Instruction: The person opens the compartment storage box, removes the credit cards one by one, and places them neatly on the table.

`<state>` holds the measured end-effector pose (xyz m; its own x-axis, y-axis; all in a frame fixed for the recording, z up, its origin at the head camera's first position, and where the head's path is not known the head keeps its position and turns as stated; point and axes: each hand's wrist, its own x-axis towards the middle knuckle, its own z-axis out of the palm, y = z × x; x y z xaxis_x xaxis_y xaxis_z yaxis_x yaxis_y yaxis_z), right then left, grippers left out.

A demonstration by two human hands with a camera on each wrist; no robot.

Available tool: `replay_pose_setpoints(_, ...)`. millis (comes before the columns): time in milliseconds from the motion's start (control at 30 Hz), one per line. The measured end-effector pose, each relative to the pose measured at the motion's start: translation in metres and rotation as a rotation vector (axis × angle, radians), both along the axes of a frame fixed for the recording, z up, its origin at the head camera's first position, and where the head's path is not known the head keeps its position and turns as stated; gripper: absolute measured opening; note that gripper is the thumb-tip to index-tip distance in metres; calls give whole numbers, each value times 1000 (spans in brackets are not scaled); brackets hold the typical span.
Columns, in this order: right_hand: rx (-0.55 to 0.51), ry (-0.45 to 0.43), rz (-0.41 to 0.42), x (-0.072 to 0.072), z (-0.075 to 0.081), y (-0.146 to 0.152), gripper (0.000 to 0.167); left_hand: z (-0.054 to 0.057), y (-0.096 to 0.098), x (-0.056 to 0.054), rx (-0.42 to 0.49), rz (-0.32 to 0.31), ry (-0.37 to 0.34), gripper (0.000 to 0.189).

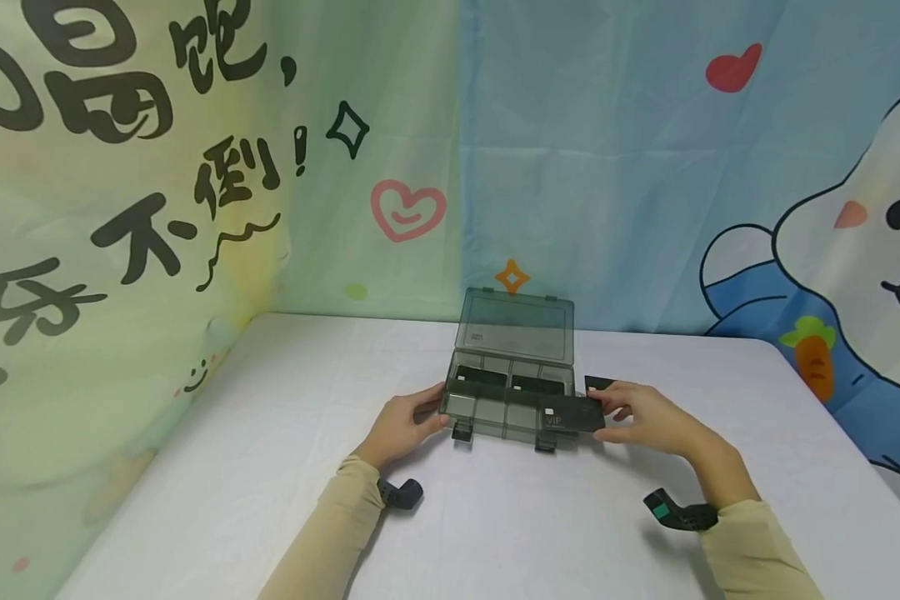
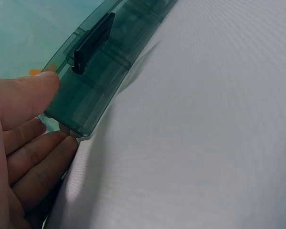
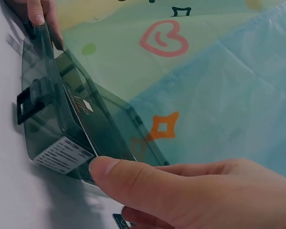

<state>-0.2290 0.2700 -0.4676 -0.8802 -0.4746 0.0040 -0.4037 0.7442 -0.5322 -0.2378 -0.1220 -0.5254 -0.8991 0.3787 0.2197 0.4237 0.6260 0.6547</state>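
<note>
- Pinching a dark card (image 1: 566, 412) marked VIP by its outer end, our right hand (image 1: 648, 417) holds it between thumb and fingers above the front right part of the case (image 1: 487, 427) (whether it touches the rim, we cannot tell).
- Our left hand (image 1: 405, 425) grips the front left corner of the case, with the thumb against its front side and the fingers behind and low.
- We judge the card light, thin and fairly stiff, with a smooth face that could slip; a hold on its short end or edges should leave its far end free to be guided.
- We take the case for light, hard plastic, see-through and perhaps brittle at its hinge; its corners and side walls look like better holds than the raised lid (image 1: 515, 321) at its back or the two latches (image 1: 462, 432) along its front.
- Light as it seems, the case might slide when pushed, so we find the left corner a sensible place to steady it.
- Two dark pieces, a left one (image 1: 482, 377) and a right one (image 1: 537, 385), lie in the case's rear compartments (cards too, we think).
- Another dark card (image 1: 597, 382) shows on the table (image 1: 435, 533) to the right of the case, partly hidden behind our right hand.
</note>
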Motion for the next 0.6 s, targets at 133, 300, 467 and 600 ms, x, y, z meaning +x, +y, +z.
replay_pose_setpoints(133,-64,-67,-31,-1,-5,7,71,0,0,0,-3,1,-12,62)
replay_pose_setpoints(300,-184,-166,-75,-3,-11,16,72,-1,-1,0,-3,-2,-10,62)
replay_pose_setpoints(467,-240,-196,-84,-5,-15,22,73,0,-1,0,3,4,-8,61)
replay_pose_setpoints(600,-301,-250,-97,-6,-18,25,72,-1,-1,0,0,6,-5,61)
